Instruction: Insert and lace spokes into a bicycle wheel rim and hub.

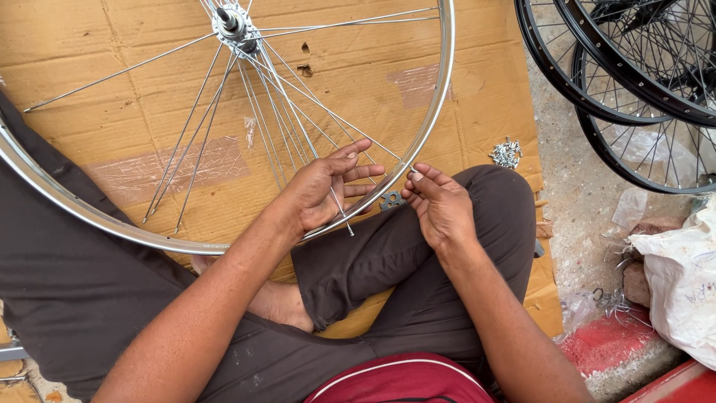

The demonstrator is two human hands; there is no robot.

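Observation:
A shiny silver bicycle rim (440, 89) lies across my lap and the cardboard, with a metal hub (231, 24) at the top and several thin loose spokes (276, 112) fanning down from it. My left hand (324, 186) rests inside the rim near its lower right part, fingers spread around a spoke. My right hand (440, 205) sits just outside the rim and pinches the end of a spoke at the rim's edge between thumb and fingertips. I sit cross-legged in dark trousers.
Flattened cardboard (89, 52) covers the floor under the wheel. A small pile of metal nipples (507, 153) lies at its right edge. Black spoked wheels (634, 82) lie at the upper right. A white sack (682, 276) sits at the right, over a red surface (608, 339).

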